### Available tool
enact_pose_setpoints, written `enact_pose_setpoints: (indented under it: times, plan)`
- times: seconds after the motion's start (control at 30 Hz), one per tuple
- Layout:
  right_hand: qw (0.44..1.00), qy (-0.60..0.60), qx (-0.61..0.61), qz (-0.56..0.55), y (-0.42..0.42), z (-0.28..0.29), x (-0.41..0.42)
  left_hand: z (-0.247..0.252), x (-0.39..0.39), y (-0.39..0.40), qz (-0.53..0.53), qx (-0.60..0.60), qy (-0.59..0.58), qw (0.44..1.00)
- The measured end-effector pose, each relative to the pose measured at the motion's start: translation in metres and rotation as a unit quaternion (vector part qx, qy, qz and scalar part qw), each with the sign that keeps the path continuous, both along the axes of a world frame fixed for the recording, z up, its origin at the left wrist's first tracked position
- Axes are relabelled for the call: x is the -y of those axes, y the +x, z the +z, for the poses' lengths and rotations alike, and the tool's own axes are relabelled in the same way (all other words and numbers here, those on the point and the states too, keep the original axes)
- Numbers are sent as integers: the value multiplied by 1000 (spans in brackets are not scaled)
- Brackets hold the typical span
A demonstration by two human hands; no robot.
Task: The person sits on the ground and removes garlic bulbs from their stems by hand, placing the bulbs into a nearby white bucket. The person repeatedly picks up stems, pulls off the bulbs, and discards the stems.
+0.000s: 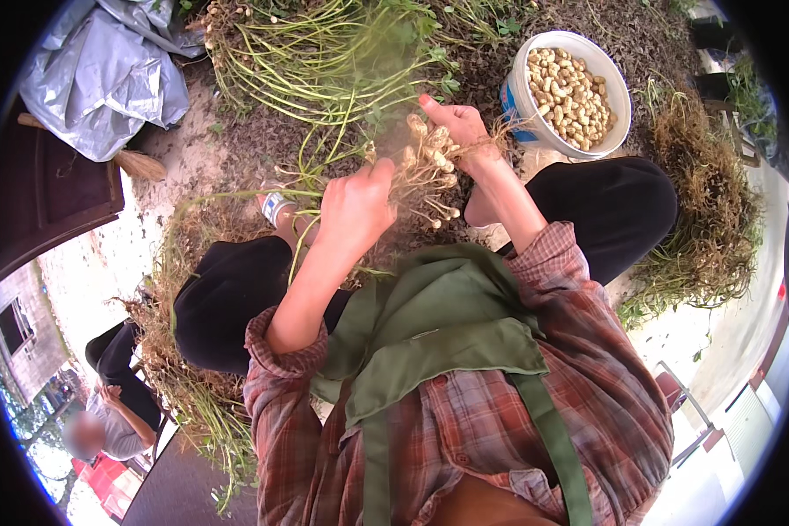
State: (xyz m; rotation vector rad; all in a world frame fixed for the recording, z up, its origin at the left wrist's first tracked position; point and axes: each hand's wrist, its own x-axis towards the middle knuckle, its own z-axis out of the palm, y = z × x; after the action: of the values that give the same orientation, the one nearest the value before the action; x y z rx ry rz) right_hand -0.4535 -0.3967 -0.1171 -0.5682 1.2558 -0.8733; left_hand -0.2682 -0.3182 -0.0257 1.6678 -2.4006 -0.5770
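Observation:
My left hand (358, 204) is closed around the stems of an uprooted peanut plant, just below its roots. Pale peanut pods (437, 154) hang from the roots in a cluster between my two hands. Against the far side of this cluster is my right hand (459, 125), one reddish fingertip pointing out to the left. Thin roots lie across its wrist, and the pods partly hide its other fingers, so its grip cannot be made out. Long green stems (302, 194) trail leftward from my left hand.
A white bucket (572, 141) holding shelled-on peanuts stands beyond my right knee. More peanut plants (329, 66) lie ahead. Heaps of pulled plants (703, 217) flank both legs. Silver plastic sheeting (115, 79) and a broom head (139, 164) are at upper left. Another person (121, 421) sits at lower left.

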Motion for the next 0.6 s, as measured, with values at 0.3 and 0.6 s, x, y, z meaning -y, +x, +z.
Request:
enact_pose_setpoints:
  times: [0.3, 0.6]
  plan:
    - [992, -60, -95, -59, -83, 28, 36, 13, -11, 23, -5, -48, 16, 999]
    - [965, -124, -148, 177, -9, 33, -10, 12, 1, 5, 70, -283, -32, 956]
